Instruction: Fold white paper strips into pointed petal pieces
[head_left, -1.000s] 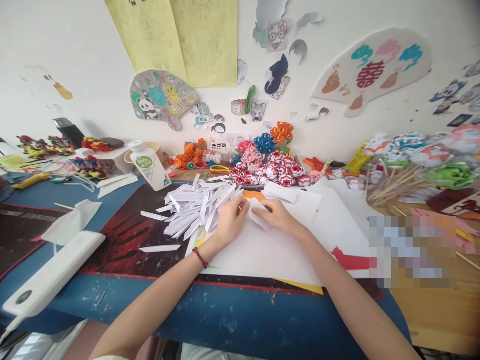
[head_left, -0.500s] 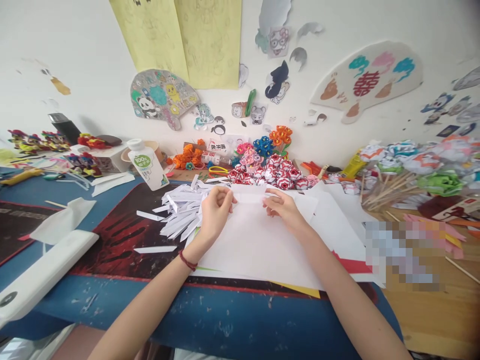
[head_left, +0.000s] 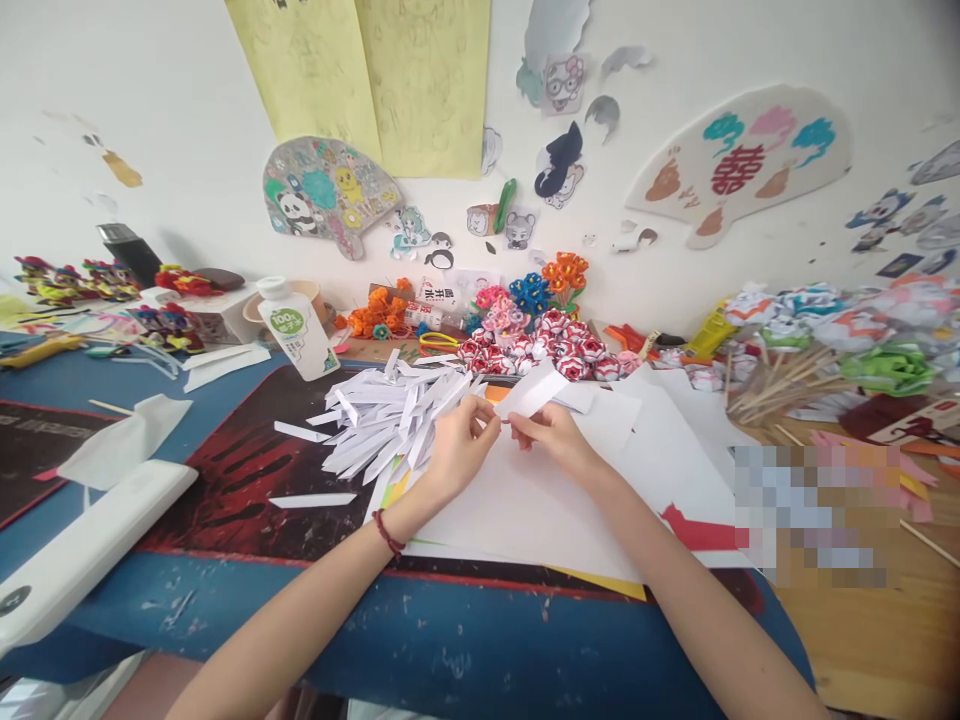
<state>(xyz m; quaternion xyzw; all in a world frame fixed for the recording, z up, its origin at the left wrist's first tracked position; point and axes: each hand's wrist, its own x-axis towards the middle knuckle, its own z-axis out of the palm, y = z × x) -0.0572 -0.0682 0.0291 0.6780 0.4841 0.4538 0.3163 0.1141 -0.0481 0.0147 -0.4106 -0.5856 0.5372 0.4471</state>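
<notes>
A white paper strip (head_left: 535, 388) tilts up to the right between my two hands, above the large white sheets. My right hand (head_left: 553, 436) pinches its lower end between thumb and fingers. Close beside it, my left hand (head_left: 463, 442) is closed, thumb against fingers, at the strip's lower left corner; its fingertips partly hide the paper there. A pile of narrow folded white paper strips (head_left: 375, 418) lies just left of my left hand. Stacked white paper sheets (head_left: 517, 510) lie under both hands, with coloured edges showing.
A white bottle (head_left: 298, 330) stands behind the pile. Red-and-white craft flowers (head_left: 555, 345) line the wall side. A long white device (head_left: 97, 540) lies at the left on the blue table cover (head_left: 450, 630). Wooden sticks (head_left: 776, 375) and paper flowers are at the right.
My hands have come together and slightly lower. The strip, earlier stretched level between them, now slants up from the fingertips. The view has shifted slightly.
</notes>
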